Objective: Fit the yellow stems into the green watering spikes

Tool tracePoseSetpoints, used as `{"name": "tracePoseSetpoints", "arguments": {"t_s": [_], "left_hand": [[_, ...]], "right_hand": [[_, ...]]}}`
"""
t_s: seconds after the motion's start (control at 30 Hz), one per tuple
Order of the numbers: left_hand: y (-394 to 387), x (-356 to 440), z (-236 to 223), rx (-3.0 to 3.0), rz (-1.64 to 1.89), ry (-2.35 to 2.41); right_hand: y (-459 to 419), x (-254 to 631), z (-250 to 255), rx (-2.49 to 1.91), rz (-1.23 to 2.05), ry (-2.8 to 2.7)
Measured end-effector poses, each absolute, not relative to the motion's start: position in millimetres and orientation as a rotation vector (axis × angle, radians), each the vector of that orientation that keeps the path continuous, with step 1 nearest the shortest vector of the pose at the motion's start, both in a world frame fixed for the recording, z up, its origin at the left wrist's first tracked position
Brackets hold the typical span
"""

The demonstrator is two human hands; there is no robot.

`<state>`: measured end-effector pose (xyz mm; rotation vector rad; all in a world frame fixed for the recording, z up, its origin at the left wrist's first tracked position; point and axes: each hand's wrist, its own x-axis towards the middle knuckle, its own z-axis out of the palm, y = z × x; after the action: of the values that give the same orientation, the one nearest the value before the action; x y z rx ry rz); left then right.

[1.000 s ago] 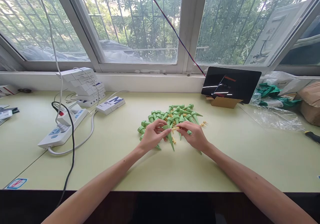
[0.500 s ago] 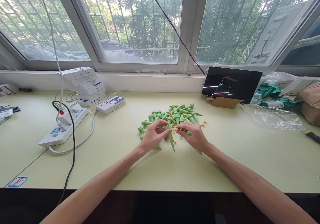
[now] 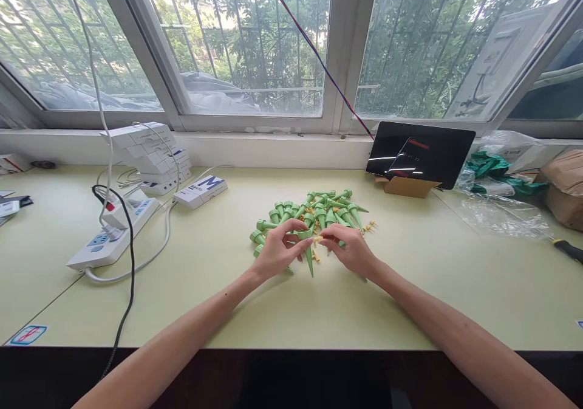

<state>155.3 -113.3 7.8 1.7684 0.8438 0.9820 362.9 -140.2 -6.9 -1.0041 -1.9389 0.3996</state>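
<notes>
Lying at the left of the desk [image 3: 319, 318], a white power strip [image 3: 84, 254], a stack of white boxes [image 3: 150, 154] and a single flat box [image 3: 203, 194] stand well apart from the work. Next come the outer green spikes [image 3: 257, 237] of the heap, on their sides just beyond the left hand [image 3: 276, 253]. That hand is curled, its thumb and fingers closed on the capped upper part of one green spike [image 3: 309, 261], which hangs point down in front of the heap. At its cap, between the two hands, is a small yellow piece [image 3: 317, 239], pinched by the gathered fingertips of the right hand [image 3: 354, 251]. The pair looks partway through being joined; whether the yellow piece has seated at all is too small to tell from here.

Behind the hands, the heap of green spikes [image 3: 320, 216] lies jumbled, with yellow bits showing among it, and more loose yellow pieces [image 3: 372, 225] sit at its right edge. Going by these, a fair share of the joining seems left, though I can't make out which spikes in the heap are already fitted. Farther right, a dark tablet [image 3: 421, 154] leans on a cardboard stand [image 3: 411, 188], clear of the work.
</notes>
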Motion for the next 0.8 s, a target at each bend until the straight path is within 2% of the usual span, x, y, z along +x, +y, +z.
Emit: {"name": "tracePoseSetpoints", "arguments": {"t_s": [0.8], "left_hand": [[-116.6,157.8,10.3,1.734,0.98,0.83]], "right_hand": [[-142.1,358.1,-7.7,-0.95,0.589,-1.877]]}}
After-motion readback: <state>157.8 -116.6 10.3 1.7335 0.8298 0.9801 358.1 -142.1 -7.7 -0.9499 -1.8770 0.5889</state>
